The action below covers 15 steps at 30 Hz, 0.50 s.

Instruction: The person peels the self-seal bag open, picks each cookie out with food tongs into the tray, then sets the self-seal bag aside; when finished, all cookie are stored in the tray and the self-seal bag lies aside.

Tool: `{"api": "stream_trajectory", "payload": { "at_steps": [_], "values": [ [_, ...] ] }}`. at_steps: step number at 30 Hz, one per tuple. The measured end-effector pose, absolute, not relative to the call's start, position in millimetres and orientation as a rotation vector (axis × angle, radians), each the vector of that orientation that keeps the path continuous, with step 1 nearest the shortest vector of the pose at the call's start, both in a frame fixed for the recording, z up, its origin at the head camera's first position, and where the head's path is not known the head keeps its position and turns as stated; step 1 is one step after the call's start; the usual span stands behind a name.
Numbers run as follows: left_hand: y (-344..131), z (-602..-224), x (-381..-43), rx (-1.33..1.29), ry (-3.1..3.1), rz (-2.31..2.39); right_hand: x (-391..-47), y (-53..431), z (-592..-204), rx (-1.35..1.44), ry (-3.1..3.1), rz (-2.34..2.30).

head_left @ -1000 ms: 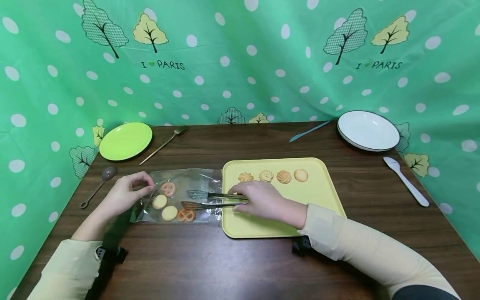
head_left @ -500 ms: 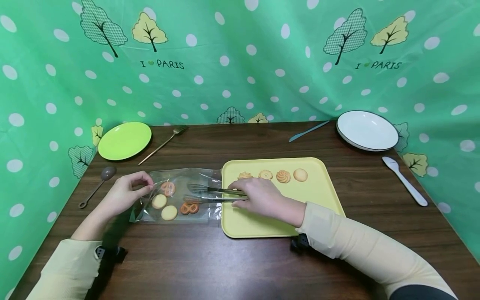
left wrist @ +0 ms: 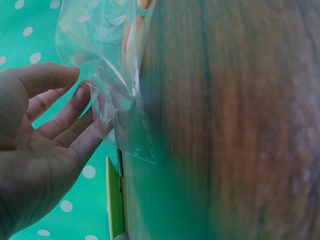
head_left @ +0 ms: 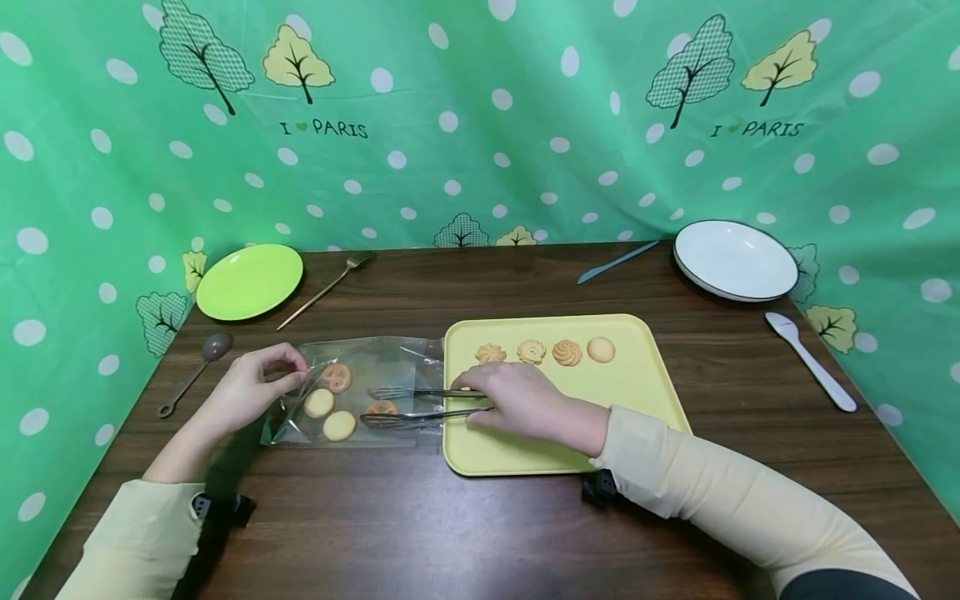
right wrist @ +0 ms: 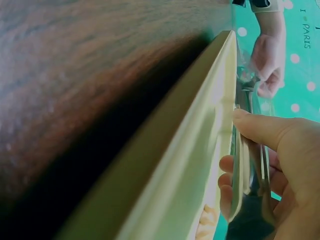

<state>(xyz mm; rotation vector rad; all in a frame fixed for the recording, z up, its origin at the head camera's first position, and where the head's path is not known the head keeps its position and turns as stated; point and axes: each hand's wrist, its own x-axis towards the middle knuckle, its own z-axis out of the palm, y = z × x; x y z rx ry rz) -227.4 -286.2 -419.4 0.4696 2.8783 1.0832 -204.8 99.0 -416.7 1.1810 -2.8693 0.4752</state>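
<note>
My left hand (head_left: 258,383) pinches the left edge of a clear plastic bag (head_left: 382,354) lying on the table. Inside show two pretzel-shaped cookies and two plain round cookies (head_left: 340,426). My right hand (head_left: 521,402), over the yellow tray (head_left: 637,400), grips metal tongs (head_left: 393,421) with fork-like ends that reach left into the bag's mouth. The two ends stand apart, one on each side of the right pretzel cookie (head_left: 382,407), the near one partly covering it. The other pretzel cookie (head_left: 337,377) lies farther left. In the right wrist view, thumb and fingers clasp the tongs (right wrist: 252,170).
Several cookies (head_left: 567,352) lie in a row along the tray's far side. A green plate (head_left: 251,282), a fork (head_left: 330,287) and a brown spoon (head_left: 213,348) are at left. A white bowl (head_left: 738,260), a blue knife (head_left: 615,262) and a white knife (head_left: 813,362) are at right.
The tongs have shifted away and then back toward the person, now straddling the right pretzel cookie. That cookie has moved slightly right and away from the person. The left hand stays put.
</note>
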Motion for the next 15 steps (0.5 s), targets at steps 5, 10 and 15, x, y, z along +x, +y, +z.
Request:
{"api": "stream_trajectory", "payload": {
  "at_steps": [5,10,15],
  "values": [
    [-287.0,-420.1,-227.3,0.474,2.878,1.091,-205.0,102.5,-417.7,1.156,-2.865,0.5],
    [-288.3,-422.1,-227.7,0.492,2.881,1.103,-203.8,112.9,-411.5,1.119,-2.872,0.54],
    [-288.4,-422.1,-228.3,0.499,2.884,1.108,-197.4,140.5,-401.3,1.04,-2.856,0.573]
  ]
}}
